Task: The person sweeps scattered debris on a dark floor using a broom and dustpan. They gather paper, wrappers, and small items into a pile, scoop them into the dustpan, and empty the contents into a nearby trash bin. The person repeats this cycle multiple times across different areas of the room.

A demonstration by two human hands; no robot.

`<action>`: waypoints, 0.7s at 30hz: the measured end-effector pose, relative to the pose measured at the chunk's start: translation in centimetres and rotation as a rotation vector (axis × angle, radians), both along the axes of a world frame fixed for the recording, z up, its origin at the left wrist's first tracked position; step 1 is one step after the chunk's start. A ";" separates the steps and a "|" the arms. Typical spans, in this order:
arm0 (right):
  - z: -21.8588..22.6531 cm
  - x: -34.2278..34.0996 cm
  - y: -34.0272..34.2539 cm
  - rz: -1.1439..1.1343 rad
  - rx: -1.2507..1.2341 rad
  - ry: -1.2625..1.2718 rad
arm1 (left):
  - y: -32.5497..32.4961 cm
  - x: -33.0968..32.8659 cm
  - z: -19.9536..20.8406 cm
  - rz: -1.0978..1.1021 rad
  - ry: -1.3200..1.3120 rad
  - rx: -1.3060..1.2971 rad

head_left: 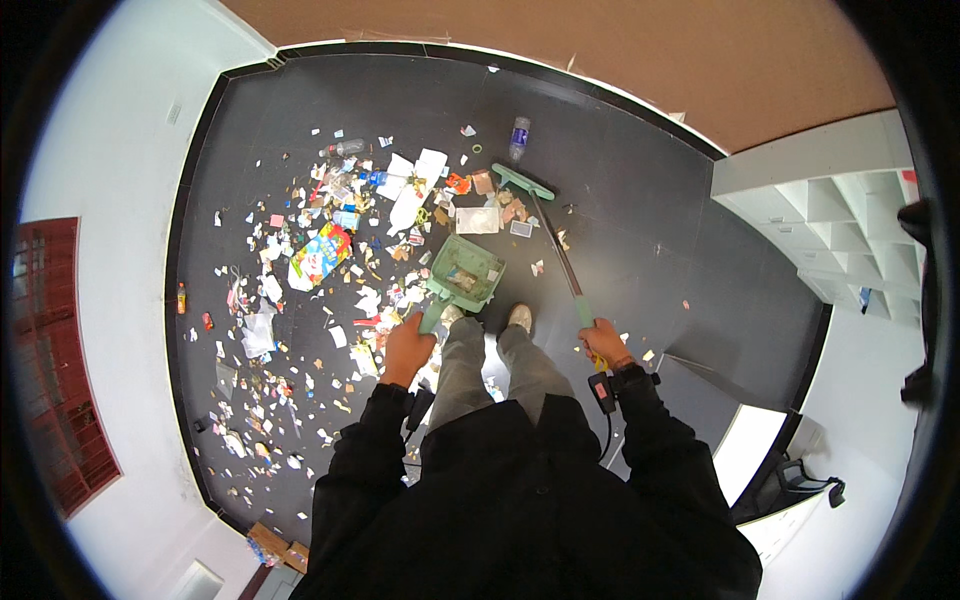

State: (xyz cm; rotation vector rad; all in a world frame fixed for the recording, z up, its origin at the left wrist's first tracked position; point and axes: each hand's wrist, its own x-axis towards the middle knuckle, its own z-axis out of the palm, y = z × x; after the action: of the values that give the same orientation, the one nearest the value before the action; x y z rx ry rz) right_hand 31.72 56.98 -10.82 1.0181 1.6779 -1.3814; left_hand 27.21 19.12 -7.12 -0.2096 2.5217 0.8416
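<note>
My left hand is closed around the handle of a green dustpan, which rests on the floor in front of my feet with some scraps inside. In my right hand is the grip of a broom; its long dark shaft slants up and left to a wide green head on the floor. Just beyond the head stands or lies a clear plastic bottle with a purple label. Between the head and the dustpan are brown scraps, a pale flat box and a small grey rectangle.
Litter spreads over the dark floor to the left, with a colourful package, white sheets and a plastic bag. White shelving lines the right wall. A grey panel and a black chair are at lower right.
</note>
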 end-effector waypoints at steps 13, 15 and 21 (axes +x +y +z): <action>-1.1 6.3 1.4 0.524 -0.050 -0.131 | 3.5 -1.2 -0.8 0.064 -0.072 0.061; -0.2 8.1 1.2 0.535 -0.082 -0.153 | 3.1 -0.7 -0.9 0.062 -0.058 0.043; 2.6 12.9 -1.2 0.555 -0.098 -0.270 | 0.9 2.3 -2.1 0.162 -0.053 0.119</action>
State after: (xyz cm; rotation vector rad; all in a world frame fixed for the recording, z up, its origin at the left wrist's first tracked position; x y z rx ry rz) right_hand 44.65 55.78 -8.26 0.5848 1.5179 -0.9061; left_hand 29.51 20.06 -9.25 -0.3957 2.4208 1.0318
